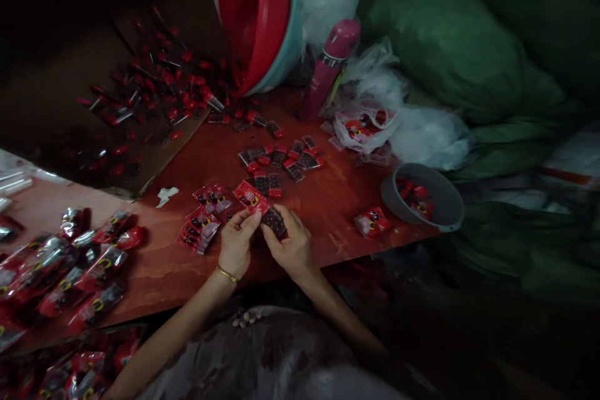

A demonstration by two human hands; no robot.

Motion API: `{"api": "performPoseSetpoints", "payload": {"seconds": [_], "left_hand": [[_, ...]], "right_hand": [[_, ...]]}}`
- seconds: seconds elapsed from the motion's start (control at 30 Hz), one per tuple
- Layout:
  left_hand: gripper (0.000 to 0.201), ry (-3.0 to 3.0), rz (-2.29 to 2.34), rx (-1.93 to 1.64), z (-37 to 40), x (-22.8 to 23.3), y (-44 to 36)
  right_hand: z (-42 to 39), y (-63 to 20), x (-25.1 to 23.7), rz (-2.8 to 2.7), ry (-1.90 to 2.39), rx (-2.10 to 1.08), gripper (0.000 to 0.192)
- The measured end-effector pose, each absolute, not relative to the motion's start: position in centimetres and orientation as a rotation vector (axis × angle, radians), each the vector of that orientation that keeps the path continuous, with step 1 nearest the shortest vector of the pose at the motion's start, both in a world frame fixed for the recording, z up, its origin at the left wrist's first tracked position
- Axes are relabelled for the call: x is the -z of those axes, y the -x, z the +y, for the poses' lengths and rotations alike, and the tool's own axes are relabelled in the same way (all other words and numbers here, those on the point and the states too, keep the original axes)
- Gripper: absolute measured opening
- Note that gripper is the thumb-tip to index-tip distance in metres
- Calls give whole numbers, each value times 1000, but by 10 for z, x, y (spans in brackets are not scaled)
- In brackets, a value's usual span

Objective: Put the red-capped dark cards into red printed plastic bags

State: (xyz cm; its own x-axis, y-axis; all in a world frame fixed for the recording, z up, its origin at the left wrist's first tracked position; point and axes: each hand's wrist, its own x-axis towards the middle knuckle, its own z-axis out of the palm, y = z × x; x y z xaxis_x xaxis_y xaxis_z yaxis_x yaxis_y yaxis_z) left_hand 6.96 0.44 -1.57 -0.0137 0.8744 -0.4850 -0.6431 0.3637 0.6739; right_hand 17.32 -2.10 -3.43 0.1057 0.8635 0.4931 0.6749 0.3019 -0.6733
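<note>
One red printed packet [250, 195] is pinched by left hand [237, 245] and right hand [294, 245]; red-capped dotted pieces [278, 156] are strewn at twelve o'clock.

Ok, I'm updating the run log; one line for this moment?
left hand: pinching small red printed packet | right hand: gripping dark dotted piece | ahead: dark red-ended rectangular pieces on red tabletop

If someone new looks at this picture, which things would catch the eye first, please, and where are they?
Probably the bright red basin, tipped on its side at the top centre against a pale blue basin, with a pink bottle to its right. Next, at the table's near edge, the left hand pinches a red printed packet while the right hand holds the dark piece at its lower end.
</note>
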Motion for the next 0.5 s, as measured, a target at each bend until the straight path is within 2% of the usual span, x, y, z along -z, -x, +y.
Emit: {"api": "performPoseSetpoints", "payload": {"seconds": [0.13,0.23,0.37,0.5], "left_hand": [[32,-362,986,-1199,8,14,-68],[31,-428,1001,-1211,15,11,-62],[30,-441,990,-1206,21,8,-55],[24,-547,914,-1148,16,7,-55]], "right_hand": [[-20,-165,36,-1632,1390,-342,34],[-20,-164,34,-1517,1373,-553,37],[-23,-169,31,-1359,1356,-981,23],[-26,-168,30,-1235,1322,-1099,18]]}}
